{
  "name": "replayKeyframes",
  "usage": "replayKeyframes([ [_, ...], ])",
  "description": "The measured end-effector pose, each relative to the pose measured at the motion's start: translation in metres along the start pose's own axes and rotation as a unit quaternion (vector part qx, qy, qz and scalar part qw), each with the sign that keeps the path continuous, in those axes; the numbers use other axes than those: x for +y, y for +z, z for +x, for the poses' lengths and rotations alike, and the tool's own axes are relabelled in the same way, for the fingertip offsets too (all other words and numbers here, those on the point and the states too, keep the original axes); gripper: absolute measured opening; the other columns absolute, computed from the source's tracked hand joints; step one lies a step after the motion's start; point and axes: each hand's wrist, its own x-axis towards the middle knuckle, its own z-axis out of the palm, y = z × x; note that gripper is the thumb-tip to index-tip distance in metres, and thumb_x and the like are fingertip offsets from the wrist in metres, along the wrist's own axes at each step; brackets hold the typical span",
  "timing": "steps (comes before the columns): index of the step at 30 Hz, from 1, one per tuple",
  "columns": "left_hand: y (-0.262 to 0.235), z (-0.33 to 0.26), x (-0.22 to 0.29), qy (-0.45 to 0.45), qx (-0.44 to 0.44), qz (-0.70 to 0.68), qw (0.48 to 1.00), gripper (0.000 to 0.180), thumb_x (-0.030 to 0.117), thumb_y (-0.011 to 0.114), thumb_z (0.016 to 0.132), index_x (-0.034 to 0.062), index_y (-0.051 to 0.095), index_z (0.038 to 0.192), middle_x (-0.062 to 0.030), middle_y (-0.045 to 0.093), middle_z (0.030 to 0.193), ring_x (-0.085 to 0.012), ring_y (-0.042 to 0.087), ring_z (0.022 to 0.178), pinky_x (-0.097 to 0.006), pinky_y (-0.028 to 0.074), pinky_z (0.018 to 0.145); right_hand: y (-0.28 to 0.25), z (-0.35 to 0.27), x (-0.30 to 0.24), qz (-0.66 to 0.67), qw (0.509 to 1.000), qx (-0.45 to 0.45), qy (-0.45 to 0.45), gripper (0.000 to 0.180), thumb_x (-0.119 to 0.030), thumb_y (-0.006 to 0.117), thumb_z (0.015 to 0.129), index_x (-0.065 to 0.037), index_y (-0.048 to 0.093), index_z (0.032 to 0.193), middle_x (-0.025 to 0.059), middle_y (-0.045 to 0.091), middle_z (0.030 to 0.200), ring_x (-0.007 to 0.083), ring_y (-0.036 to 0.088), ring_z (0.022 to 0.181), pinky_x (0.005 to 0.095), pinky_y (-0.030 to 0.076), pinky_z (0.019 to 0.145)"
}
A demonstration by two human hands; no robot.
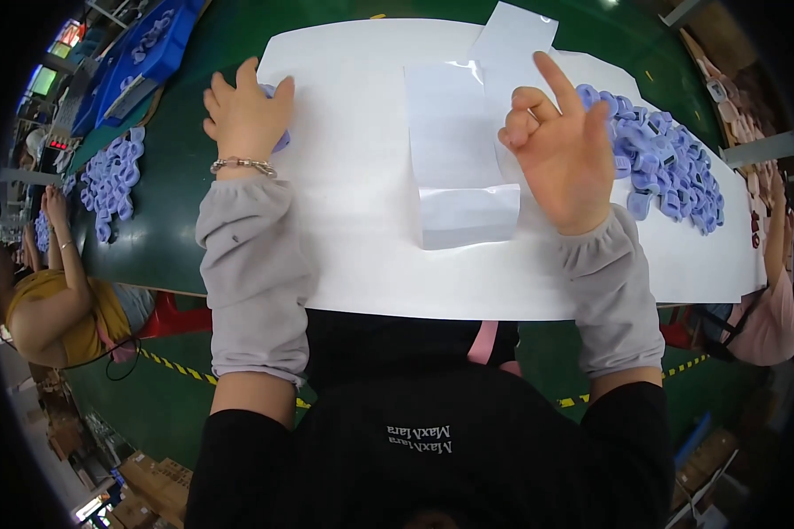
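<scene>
Head: lilac pieces (670,163) on white paper (353,229), green table (168,229), green floor (551,353).

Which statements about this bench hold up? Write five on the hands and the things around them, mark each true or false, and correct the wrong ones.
1. The left hand partly hides at least one purple piece. True.
2. The right hand is clenched in a tight fist. False: its index finger is stretched out.
3. A pile of purple pieces lies on the right part of the white sheet. True.
4. The bracelet is on the right wrist. False: it is on the left wrist.
5. Grey sleeves cover much of both forearms. True.
</scene>
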Motion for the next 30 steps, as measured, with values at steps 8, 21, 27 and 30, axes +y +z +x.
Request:
replayKeyframes([
  [8,-0.01,-0.011,0.025,0.129,-0.167,-0.306,0.928,0.034,0.009,0.064,0.08,0.0041,0.061,0.114,-0.016,0.062,0.109,-0.0276,0.063,0.091,-0.033,0.05,0.081,0.004,0.0,-0.003,-0.203,0.975,0.073,0.05,0.04,-0.026,0.044,0.096,0.004,0.052,0.121,0.0056,0.056,0.089,0.0131,0.046,0.077,0.0269,0.038,0.076],
  [21,-0.03,-0.062,0.104,0.211,-0.253,-0.638,0.696,0.056,-0.006,0.058,0.084,-0.0018,0.037,0.136,-0.0175,0.045,0.135,-0.0243,0.047,0.124,-0.037,0.038,0.105,0.009,-0.003,0.012,-0.34,0.937,0.011,0.079,0.028,-0.007,0.06,0.089,0.003,0.054,0.115,0.0056,0.061,0.103,0.0105,0.056,0.094,0.0245,0.045,0.086],
  [27,-0.03,-0.066,0.106,0.071,-0.285,-0.771,0.565,0.047,-0.001,0.058,0.087,-0.0026,0.042,0.131,-0.0165,0.051,0.127,-0.0225,0.051,0.118,-0.035,0.041,0.102,0.009,-0.004,0.013,-0.375,0.926,0.008,0.036,0.027,-0.004,0.061,0.088,0.003,0.053,0.113,0.0067,0.06,0.105,0.0115,0.056,0.096,0.0251,0.045,0.087],
  [30,-0.031,-0.062,0.102,0.061,-0.368,-0.718,0.587,0.033,0.009,0.061,0.088,-0.0017,0.052,0.118,-0.0103,0.059,0.111,-0.0176,0.057,0.107,-0.03,0.046,0.093,0.009,-0.005,0.013,-0.383,0.923,0.015,0.024,0.024,-0.003,0.062,0.086,0.002,0.055,0.109,0.0057,0.06,0.103,0.0116,0.057,0.094,0.0247,0.045,0.085],
])
